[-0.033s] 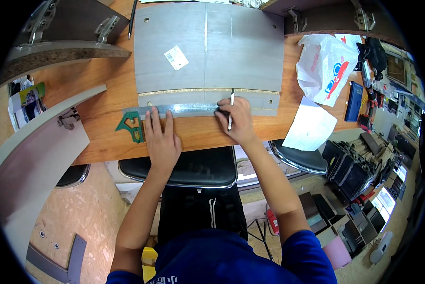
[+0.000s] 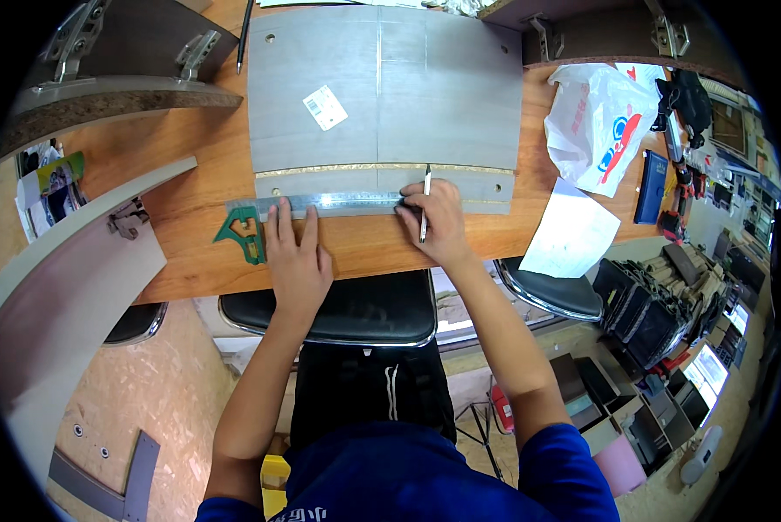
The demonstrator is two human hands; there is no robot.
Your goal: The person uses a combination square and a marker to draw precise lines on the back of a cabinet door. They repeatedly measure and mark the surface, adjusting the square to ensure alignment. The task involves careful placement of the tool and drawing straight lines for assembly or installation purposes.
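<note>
Spreading across the wooden table, a grey panel adjoins a narrow grey strip, whose near edge bears a green-headed metal ruler under the flat left hand, fingers slightly parted, gripping nothing, while the curled right hand pinches a white pen.

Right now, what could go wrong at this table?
The ruler might pivot or slip: the left hand touches it only with its fingers, and the right hand, at its other end, also holds a pen.

The paper juts past the front edge of the table above a chair, so a nudge could perhaps knock it off.
</note>
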